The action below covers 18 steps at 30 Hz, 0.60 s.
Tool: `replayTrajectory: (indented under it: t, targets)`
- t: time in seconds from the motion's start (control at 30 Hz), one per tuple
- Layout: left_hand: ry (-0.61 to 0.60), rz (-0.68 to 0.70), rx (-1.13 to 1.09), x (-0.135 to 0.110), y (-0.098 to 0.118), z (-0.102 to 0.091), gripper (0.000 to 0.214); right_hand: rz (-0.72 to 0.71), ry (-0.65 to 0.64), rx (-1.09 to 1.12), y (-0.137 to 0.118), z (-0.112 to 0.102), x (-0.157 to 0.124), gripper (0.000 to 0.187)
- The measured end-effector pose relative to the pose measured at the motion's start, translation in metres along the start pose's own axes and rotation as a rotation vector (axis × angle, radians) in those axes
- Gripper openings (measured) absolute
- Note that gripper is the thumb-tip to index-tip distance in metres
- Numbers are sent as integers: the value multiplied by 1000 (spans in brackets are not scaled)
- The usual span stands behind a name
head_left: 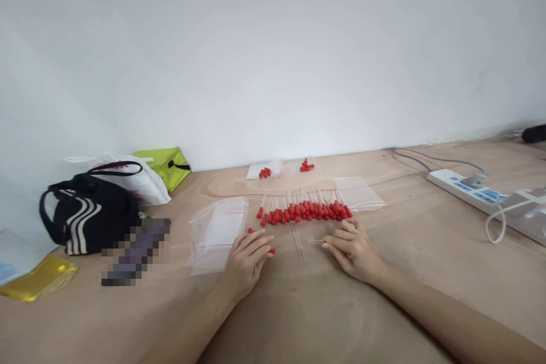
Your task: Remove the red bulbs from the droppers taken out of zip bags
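Note:
My left hand (pixel 248 257) is closed, with a red rubber bulb (pixel 272 251) showing between thumb and fingertips. Another red bulb peeks out just beyond its knuckles, partly hidden. My right hand (pixel 350 250) pinches one end of a thin clear tube (pixel 314 241) that points left. Between the hands, a few loose thin tubes (pixel 298 243) lie on the table. Just beyond them is a fanned row of red-bulbed droppers (pixel 305 211), bulbs toward me and thin stems pointing to the wall.
Clear zip bags lie at left (pixel 224 230) and right (pixel 358 193) of the row. Small bags with red bulbs (pixel 264 172) sit by the wall. A black bag (pixel 96 210) and green pouch (pixel 173 168) stand left; a corded power strip (pixel 469 190) lies right.

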<state>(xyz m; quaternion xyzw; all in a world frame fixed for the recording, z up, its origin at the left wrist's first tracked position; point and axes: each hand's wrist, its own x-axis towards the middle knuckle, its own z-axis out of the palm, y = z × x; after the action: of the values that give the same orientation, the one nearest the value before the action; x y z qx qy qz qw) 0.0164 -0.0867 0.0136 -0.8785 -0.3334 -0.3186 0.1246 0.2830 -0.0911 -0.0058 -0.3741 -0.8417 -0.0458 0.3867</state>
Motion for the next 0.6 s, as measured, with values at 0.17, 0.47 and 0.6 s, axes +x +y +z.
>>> replayTrajectory:
  t: [0.17, 0.47, 0.6]
  targets:
    - [126, -222, -43, -4, -5, 2, 23, 91, 44, -33, 1, 5, 2, 19]
    - [80, -381, 5, -2, -11, 8, 10, 84, -7, -176, -6, 19, 12, 13]
    - [-5, -364, 53, 0, -11, 9, 4, 87, -12, -229, -8, 26, 19, 12]
